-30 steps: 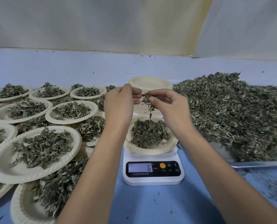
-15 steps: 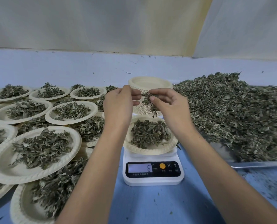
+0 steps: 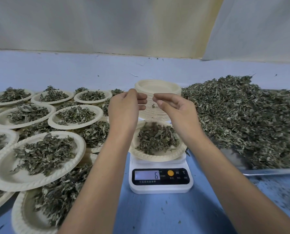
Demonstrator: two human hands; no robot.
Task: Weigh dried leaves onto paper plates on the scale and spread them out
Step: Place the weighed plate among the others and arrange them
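Holding both hands raised over the scale, we keep the left hand (image 3: 124, 108) and the right hand (image 3: 176, 107) fingertip to fingertip above the round cream paper plate (image 3: 157, 157). We judge this is so that whatever falls lands on its load of dried green leaves (image 3: 157, 137). The left fingers are curled inward. The right thumb and forefinger are drawn close together. A few scraps show between the hands, but we cannot tell whether either hand pinches any of them.

The plate sits centred on the white digital kitchen scale (image 3: 161, 187), whose display reads 6, so the portion looks close to weighed. The leaves lie in a mound in the middle, and we judge the spreading is not yet done.

Everything is laid out within reach. The tall stack of empty cream paper plates (image 3: 157, 85) stands just behind the scale. The big loose heap of dried leaves (image 3: 242, 119) rests on a metal tray (image 3: 269, 171) to our right. The filled paper plates (image 3: 7, 176) overlap in rows on our left, clear of the scale.

All of this sits on a blue tabletop (image 3: 157, 217) dotted with leaf crumbs. It runs back to a pale blue wall, with light sheeting hanging above that.
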